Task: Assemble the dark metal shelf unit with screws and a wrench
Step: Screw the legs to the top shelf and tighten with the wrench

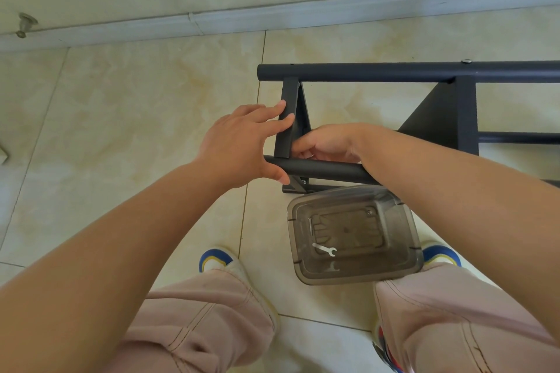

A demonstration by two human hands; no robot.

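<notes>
A door stop sits at the foot of the wall on the far left, above the pale tiled floor. The left hand lies spread and relaxed against the dark metal shelf unit: its straight fingers rest on the flat crosspiece, and its thumb touches the near round tube. Just right of the crosspiece, the right hand is tucked inside the frame with curled fingers; whether it grips a screw or part of the frame cannot be told. The shelf unit lies on its side on the floor, running off the right edge, with two round tubes showing, far and near, and two flat crosspieces between them. One screw head shows on top of the far tube. In front of the frame, between two blue-and-yellow shoes, one to the left and one to the right, stands one clear smoky plastic box. In it lies one small silver wrench, apart from both hands.
</notes>
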